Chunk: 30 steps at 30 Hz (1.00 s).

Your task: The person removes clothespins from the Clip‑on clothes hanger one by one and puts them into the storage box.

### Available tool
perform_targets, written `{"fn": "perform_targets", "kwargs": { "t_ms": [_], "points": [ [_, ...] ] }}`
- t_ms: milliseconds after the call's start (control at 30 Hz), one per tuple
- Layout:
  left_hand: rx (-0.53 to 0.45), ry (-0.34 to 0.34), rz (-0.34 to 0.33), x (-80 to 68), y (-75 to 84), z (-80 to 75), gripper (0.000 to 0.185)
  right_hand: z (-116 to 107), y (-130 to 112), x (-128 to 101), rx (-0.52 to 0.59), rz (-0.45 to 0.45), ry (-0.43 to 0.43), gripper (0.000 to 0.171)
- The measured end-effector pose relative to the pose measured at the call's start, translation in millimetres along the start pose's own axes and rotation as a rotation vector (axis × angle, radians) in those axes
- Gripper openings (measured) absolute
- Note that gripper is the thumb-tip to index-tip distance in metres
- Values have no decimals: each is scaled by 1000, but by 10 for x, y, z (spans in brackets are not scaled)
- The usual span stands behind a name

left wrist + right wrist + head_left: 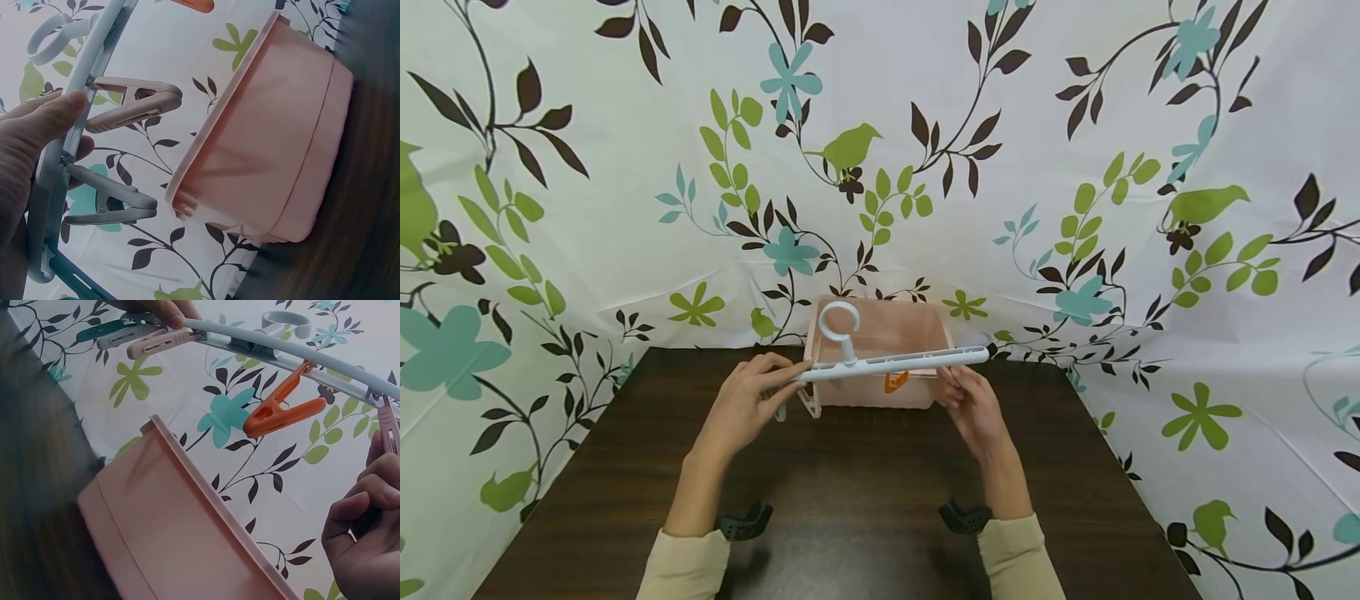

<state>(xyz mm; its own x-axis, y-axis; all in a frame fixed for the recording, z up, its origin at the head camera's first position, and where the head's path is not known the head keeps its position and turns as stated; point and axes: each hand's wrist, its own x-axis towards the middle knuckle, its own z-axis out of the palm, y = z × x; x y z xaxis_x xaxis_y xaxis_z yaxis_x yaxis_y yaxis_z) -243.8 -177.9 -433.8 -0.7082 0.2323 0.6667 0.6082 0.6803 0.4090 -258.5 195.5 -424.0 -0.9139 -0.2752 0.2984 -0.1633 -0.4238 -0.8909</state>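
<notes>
Above the dark table, a pale blue clip hanger (910, 362) with a round hook is held up in front of a pink bin (853, 394). My left hand (747, 404) grips its left end, thumb on top of the bar in the left wrist view. Around that hand hang a beige clothespin (140, 106), a grey clothespin (119, 194) and a teal clothespin (78, 278). An orange clothespin (281, 412) dangles near mid-bar. At the bar's right end, my right hand (976, 408) pinches a pink clothespin (389, 428) with curled fingers.
The pink bin stands upright at the table's back edge, close behind the hanger. A cloth with leaves and birds (880, 208) hangs behind and at both sides of the dark wooden table (850, 492). Black straps (745, 522) sit at both wrists.
</notes>
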Motion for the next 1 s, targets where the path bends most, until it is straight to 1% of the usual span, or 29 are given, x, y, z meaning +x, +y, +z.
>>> {"fn": "perform_targets", "kwargs": {
  "t_ms": [200, 400, 633, 867, 1000],
  "points": [
    [16, 33, 34, -9, -7, 12, 43, 9, -26, -7, -12, 23, -1, 37],
    [52, 65, 72, -10, -33, 33, 44, -12, -35, -22, 6, 58, -2, 37],
    [67, 72, 104, -19, -52, 24, 46, -64, -33, -32, 41, 97, -41, 38],
    [103, 81, 148, -21, -66, -5, 48, -90, -32, -35, 111, 155, -99, 38],
    [106, 79, 148, -26, -88, -11, 50, -87, -17, -27, 102, 181, -99, 38]
  ]
}}
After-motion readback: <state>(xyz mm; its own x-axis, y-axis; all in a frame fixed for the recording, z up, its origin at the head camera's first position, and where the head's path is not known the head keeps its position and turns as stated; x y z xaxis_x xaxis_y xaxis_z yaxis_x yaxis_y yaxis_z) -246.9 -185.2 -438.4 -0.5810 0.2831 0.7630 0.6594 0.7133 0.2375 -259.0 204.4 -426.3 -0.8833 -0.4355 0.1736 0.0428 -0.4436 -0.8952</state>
